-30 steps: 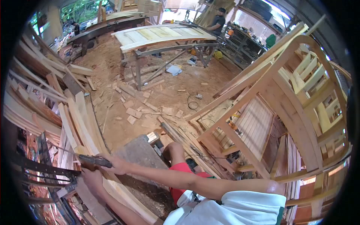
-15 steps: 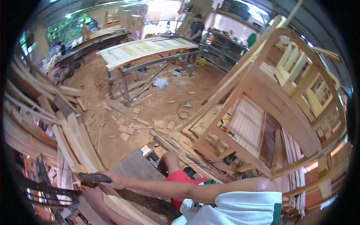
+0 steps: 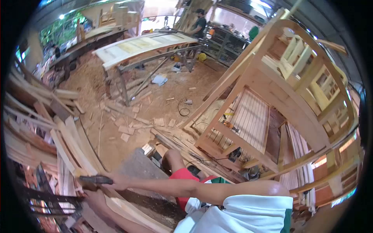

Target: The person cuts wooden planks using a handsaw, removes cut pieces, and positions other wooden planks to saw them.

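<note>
- Brown dust covers the floor [image 3: 206, 79] of the big work shed.
- Far on my left is a messy pile of long wood [image 3: 31, 130].
- Low down by it are some dark bars [image 3: 54, 199], close to my hand.
- Next comes the dark tool [image 3: 95, 179], lying sideways above the wood in front of me.
- My left hand [image 3: 97, 200] is just below the tool, by the wood; it is blurry, so I can't tell if those fingers are spread or pressed together.
- My right hand [image 3: 117, 181] has its fingers curled around the right end of the tool.
- Little wood scraps [image 3: 126, 130] lie on the floor past my hands.
- One long pale board [image 3: 133, 213] runs between my two arms.
- Beside it sits a flat gray slab [image 3: 140, 171].
- Farther back, a big wood panel [image 3: 142, 46] lies on a stand.
- Behind its right end is a person [image 3: 199, 28] in a dark shirt.
- On my right leans a huge wooden frame [image 3: 285, 87] with a curved top.
</note>
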Motion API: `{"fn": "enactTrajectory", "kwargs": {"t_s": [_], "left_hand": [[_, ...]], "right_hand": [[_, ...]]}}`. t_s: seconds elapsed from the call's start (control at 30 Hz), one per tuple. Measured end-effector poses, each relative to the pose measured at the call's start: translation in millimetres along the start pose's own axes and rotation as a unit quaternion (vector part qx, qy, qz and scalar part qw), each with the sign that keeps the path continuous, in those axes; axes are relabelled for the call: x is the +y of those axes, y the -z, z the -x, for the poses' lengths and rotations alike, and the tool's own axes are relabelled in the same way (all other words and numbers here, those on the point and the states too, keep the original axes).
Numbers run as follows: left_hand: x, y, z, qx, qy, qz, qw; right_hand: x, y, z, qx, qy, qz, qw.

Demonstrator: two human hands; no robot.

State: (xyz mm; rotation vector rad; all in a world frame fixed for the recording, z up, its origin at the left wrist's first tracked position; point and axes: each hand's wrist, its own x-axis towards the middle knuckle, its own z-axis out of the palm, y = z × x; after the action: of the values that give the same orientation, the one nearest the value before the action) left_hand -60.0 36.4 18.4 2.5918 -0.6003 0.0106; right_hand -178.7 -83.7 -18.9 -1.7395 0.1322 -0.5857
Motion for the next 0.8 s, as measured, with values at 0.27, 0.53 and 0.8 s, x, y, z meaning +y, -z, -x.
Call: {"fn": "enactTrajectory", "kwargs": {"t_s": [0.27,0.53,0.8], "left_hand": [[-0.2,-7.1,-4.5,-0.005,-0.047,-0.007,0.999],[24.6,34.1,1.4,-0.119,0.061,-0.009,0.991],[8.6,3.6,0.0,-0.079,0.117,0.046,0.989]], "right_hand": [[-104.8,2.7,-36.9,-0.029,-0.03,0.18,0.983],[-136.5,65.9,47.6,-0.049,-0.155,0.183,0.97],[-177.0,179.4,241.4,-0.073,-0.218,0.217,0.949]]}}
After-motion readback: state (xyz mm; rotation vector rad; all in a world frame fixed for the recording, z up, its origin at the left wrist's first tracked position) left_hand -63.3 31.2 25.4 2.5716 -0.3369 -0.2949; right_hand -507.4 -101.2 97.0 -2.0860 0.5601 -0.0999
